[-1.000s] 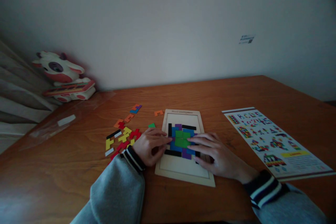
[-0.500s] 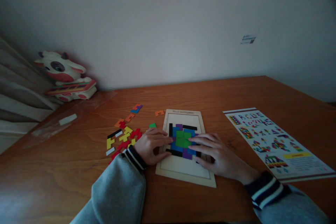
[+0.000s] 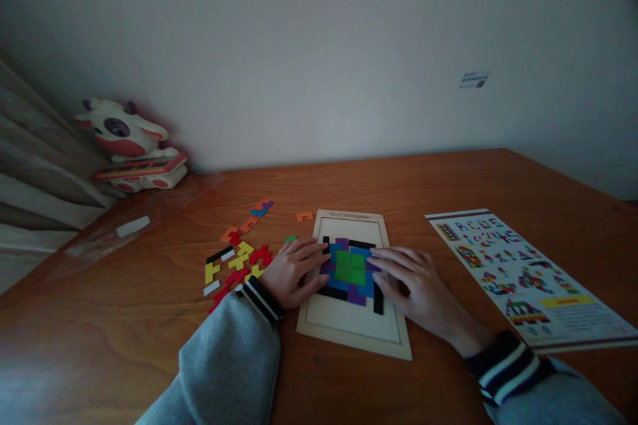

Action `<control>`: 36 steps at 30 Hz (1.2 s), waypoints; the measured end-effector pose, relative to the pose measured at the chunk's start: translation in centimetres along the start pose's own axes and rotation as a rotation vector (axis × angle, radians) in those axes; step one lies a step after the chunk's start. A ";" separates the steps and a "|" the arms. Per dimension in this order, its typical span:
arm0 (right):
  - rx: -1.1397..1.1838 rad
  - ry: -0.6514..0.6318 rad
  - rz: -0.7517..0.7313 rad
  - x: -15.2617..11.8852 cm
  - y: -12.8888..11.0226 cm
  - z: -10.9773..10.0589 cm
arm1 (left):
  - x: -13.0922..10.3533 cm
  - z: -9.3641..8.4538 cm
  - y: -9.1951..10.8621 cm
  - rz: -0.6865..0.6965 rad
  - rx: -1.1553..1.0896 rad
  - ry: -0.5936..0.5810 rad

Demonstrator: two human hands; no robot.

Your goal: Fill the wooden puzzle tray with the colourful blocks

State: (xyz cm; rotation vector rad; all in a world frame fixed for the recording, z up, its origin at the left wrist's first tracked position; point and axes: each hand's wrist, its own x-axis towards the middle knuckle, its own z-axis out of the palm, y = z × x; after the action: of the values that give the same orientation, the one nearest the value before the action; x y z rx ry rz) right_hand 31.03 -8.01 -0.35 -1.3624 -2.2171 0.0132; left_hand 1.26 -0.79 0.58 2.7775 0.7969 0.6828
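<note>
A pale wooden board (image 3: pixel 349 335) lies in front of me with a pattern of flat pieces on it. Several green pieces (image 3: pixel 350 267) form its middle, with blue and purple pieces around them. Black bars edge the pattern, one of them (image 3: pixel 379 299) at the lower right. My left hand (image 3: pixel 295 272) rests at the pattern's left side, fingers apart, fingertips touching the edge pieces. At the right side my right hand (image 3: pixel 416 279) has its fingers spread, with fingertips on the blue and purple pieces. Neither hand has a piece lifted.
Loose red, yellow, white, black and orange pieces (image 3: pixel 239 260) lie left of the board. A printed pattern sheet (image 3: pixel 523 279) is on the right. A cow toy (image 3: pixel 134 146) and clear plastic wrap (image 3: pixel 94 242) are at the back left.
My right hand's fingers have shifted slightly up and right, uncovering more of the lower right black bar. My left thumb is now closer to the pattern's blue pieces.
</note>
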 end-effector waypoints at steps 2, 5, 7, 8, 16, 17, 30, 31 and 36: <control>-0.017 0.035 0.058 0.0 0.3 0.2 | 0.0 0.2 -0.1 -0.004 -0.002 -0.003; -0.019 0.013 0.085 0.0 0.5 0.6 | 0.1 0.3 -0.1 -0.001 -0.017 -0.015; -0.023 -0.025 0.082 -0.1 0.6 0.7 | 0.2 0.4 -0.1 0.002 -0.026 -0.024; -0.025 -0.045 0.078 -0.1 0.7 0.8 | 0.2 0.4 -0.1 0.003 -0.030 -0.025; -0.037 -0.116 0.079 -0.1 0.7 0.7 | 0.2 0.2 -0.1 0.010 -0.029 -0.044; -0.039 -0.122 0.082 0.0 0.6 0.7 | 0.2 0.2 -0.1 0.011 -0.029 -0.047; -0.070 -0.110 0.081 -0.3 1.1 1.3 | 0.1 0.2 0.2 -0.011 -0.039 -0.045; -0.068 -0.100 0.076 -0.3 1.2 1.4 | 0.1 0.3 0.2 -0.011 -0.038 -0.033; -0.018 -0.032 0.059 -0.6 1.7 1.7 | 0.2 0.1 0.5 -0.013 -0.005 0.004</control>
State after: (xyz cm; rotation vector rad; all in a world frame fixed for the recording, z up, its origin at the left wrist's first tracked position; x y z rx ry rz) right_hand 31.93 -7.24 -2.51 -1.4468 -2.2071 0.0371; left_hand 1.71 -1.07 0.73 2.7647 0.8120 0.6876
